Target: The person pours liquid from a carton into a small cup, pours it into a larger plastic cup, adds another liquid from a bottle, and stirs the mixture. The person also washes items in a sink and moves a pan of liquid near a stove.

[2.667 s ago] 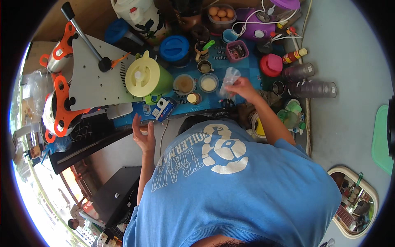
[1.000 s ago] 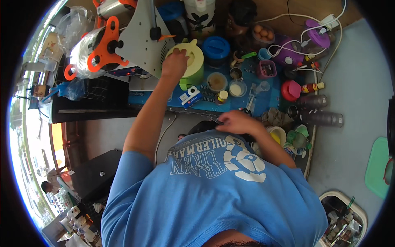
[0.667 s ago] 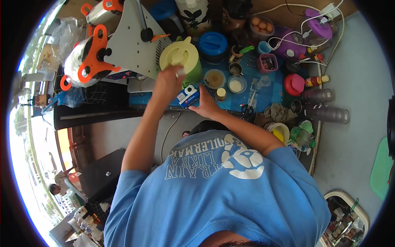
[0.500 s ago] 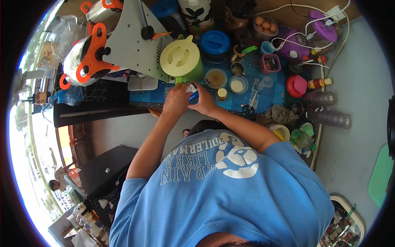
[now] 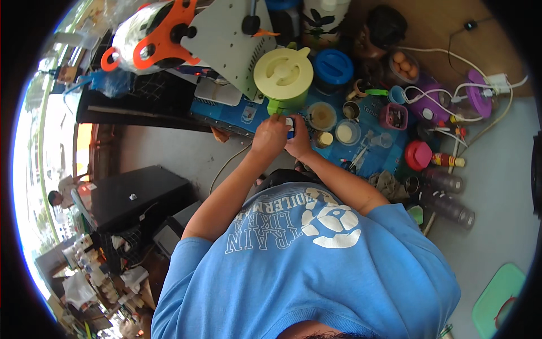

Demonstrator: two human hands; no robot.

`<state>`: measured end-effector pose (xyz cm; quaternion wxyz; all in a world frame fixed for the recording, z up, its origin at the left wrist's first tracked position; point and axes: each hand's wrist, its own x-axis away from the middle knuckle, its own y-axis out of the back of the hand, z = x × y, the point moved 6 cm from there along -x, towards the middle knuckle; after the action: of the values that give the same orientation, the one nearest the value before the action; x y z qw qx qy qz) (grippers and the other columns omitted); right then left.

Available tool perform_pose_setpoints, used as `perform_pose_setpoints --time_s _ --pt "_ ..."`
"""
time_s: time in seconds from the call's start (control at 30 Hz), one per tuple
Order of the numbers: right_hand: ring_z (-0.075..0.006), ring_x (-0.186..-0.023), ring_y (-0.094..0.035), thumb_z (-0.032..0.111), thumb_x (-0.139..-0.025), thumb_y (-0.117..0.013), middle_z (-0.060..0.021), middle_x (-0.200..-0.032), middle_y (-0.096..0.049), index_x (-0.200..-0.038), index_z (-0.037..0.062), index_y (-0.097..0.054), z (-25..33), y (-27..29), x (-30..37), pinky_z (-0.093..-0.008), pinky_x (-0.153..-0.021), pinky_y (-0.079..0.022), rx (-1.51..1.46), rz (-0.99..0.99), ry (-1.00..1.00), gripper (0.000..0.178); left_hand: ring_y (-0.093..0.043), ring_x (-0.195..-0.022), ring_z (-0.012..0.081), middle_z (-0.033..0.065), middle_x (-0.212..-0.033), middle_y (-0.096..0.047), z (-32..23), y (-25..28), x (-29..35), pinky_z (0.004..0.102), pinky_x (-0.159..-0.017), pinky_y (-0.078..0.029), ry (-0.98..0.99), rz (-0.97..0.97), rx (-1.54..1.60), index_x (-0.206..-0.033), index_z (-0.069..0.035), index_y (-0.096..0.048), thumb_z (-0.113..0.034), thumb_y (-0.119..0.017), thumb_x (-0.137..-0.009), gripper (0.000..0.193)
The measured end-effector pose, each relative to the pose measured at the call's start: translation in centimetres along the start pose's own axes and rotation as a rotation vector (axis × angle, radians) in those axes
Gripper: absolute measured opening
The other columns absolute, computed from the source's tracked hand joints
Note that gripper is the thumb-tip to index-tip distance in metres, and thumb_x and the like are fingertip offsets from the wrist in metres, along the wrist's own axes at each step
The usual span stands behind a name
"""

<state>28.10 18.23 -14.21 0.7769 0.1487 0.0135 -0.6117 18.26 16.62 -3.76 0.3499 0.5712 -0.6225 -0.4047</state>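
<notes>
Both hands meet over the table's front edge, just in front of a green jug with a pale yellow lid (image 5: 283,70). My right hand (image 5: 299,140) is wrapped round a small blue-and-white container (image 5: 290,127), which shows only in part between the hands. On its other side my left hand (image 5: 270,137) is closed, its fingers pressed against the container's top; its fingertips are partly hidden. Close by the right hand stand a small jar with a cream lid (image 5: 324,139), a tub of brownish contents (image 5: 322,116) and a tub of white contents (image 5: 347,132).
Behind stand a blue-lidded container (image 5: 333,65), a metal cup (image 5: 350,110) and a bowl of eggs (image 5: 404,65). A purple appliance (image 5: 429,107) with white cables sits at the right. Scissors (image 5: 355,164) and a grey cloth (image 5: 388,185) lie near the front edge. A grey metal panel (image 5: 228,45) rises at the left.
The whole view has shifted, so the table and hands appear further right. Both hands stay together at the container, with the left hand's fingers still on top.
</notes>
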Motion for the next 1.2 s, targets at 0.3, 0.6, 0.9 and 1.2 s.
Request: perform_pose_setpoints --time_s 0.3,0.6,0.9,1.2 --pt "-0.0203 -0.099 -0.068 0.014 -0.071 -0.090 -0.0104 -0.106 -0.069 -0.118 0.0071 -0.057 0.6 0.1 -0.2 -0.0341 -0.083 -0.052 -0.132 0.061 -0.104 0.058 -0.069 -0.079 0.0399 0.0221 -0.091 -0.066 -0.5 -0.3 0.0 0.0479 -0.072 -0.057 0.030 -0.007 -0.059 -0.095 0.001 -0.065 -0.018 -0.064 -0.093 0.020" --pt "-0.0197 -0.089 -0.067 0.013 -0.071 -0.088 -0.0109 -0.100 -0.069 -0.113 0.0061 -0.060 1.8 -2.0 1.3 -0.0336 -0.079 -0.053 -0.133 -0.062 -0.042 0.051 -0.067 -0.092 0.0363 0.0169 -0.105 -0.065 1.7 0.9 2.8 0.0466 -0.076 -0.057 -0.135 -0.054 0.007 -0.099 -0.004 -0.069 -0.014 -0.066 -0.092 0.013" --pt "-0.0217 -0.091 -0.068 0.011 -0.066 -0.089 -0.0103 -0.101 -0.070 -0.112 0.0069 -0.061 11.9 -9.3 2.3 -0.0341 -0.082 -0.054 0.006 0.123 -0.023 0.054 -0.069 -0.083 0.0385 0.0174 -0.099 -0.068 6.1 12.6 10.7 0.0446 -0.075 -0.056 0.085 -0.243 0.192 -0.113 -0.003 -0.071 -0.017 -0.073 -0.089 0.028" --pt "-0.0290 -0.087 -0.069 0.017 -0.065 -0.091 -0.0131 -0.095 -0.069 -0.109 0.0066 -0.062 23.9 -25.3 4.8 -0.0375 -0.079 -0.055 -0.098 0.354 0.262 0.053 -0.069 -0.082 0.0375 0.0164 -0.096 -0.069 14.5 24.5 23.3 0.0460 -0.076 -0.055 0.406 -0.328 0.028 -0.110 -0.005 -0.074 -0.014 -0.074 -0.087 0.025"
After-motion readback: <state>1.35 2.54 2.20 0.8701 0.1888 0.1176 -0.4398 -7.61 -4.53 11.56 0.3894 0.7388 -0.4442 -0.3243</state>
